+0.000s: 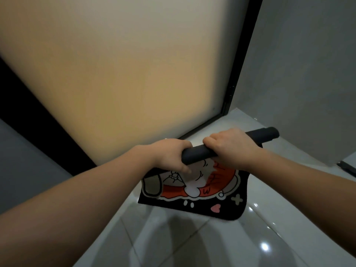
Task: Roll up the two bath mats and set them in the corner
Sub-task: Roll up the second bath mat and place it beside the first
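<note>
A bath mat (194,191) with a black border and an orange-and-white cartoon print is partly rolled. Its rolled part forms a dark tube (196,154) held above the floor, and the rest hangs down from it. My left hand (169,154) grips the tube's left end. My right hand (231,146) grips it near the middle, and the tube's right end (267,132) sticks out past it. I see only this one mat.
A frosted glass door (123,74) in a black frame stands straight ahead. A grey wall (300,74) meets it at the right, making a corner (234,110) over the glossy white tiled floor (212,241). A dark object (346,167) lies at the right edge.
</note>
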The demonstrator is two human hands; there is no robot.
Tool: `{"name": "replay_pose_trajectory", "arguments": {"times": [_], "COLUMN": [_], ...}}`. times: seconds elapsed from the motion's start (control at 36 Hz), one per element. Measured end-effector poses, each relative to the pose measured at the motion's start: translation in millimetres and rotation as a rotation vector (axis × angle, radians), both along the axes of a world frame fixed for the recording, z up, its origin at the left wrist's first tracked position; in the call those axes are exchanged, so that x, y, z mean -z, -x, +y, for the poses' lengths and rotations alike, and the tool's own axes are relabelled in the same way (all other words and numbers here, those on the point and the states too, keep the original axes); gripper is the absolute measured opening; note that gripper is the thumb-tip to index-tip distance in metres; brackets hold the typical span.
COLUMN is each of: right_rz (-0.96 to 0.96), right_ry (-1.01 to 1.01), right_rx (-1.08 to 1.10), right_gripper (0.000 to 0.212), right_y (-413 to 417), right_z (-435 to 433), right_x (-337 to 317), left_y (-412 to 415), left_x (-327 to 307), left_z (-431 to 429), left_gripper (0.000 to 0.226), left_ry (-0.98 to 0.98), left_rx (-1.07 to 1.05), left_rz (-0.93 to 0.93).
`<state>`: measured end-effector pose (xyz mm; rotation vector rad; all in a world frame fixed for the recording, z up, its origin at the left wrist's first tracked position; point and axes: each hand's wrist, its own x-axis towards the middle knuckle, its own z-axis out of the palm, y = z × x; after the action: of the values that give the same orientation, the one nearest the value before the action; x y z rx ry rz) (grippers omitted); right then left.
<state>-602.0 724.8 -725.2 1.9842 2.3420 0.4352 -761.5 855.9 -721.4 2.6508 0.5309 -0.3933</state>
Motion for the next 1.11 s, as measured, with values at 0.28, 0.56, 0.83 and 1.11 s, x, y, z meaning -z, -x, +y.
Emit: {"name": "replay_pose_trajectory", "arguments": {"times": [0.28,0.56,0.83,1.11], "right_rz": [0.360,0.301,0.072,0.513], "right_ry": [0.502,0.415,0.155,0.532], "right_rx": [0.272,0.256,0.089,0.363], "right_gripper": [0.036,0.015,0.018,0.023], "right_y": [4.4,5.7,8.4,-1.3], "right_z": [11.8,9.8,5.7,14.9], "right_x": [-20.7,-14.7,-13.0,-24.9], "left_y": [1.8,-0.7,0.8,2.3], "left_x": [14.1,8.5,8.6,15.1], "left_z": [-13.7,-9.9,-4.6,-10.0], "left_gripper": [0.024,0.038,0.023,0.024], "left_ry": [-0.466,-0.400,-0.105,-0.604], "left_rx": [0.078,0.052,-0.055,0.019], "left_rz": [-0.194,-0.150,-0.101,-0.317]}}
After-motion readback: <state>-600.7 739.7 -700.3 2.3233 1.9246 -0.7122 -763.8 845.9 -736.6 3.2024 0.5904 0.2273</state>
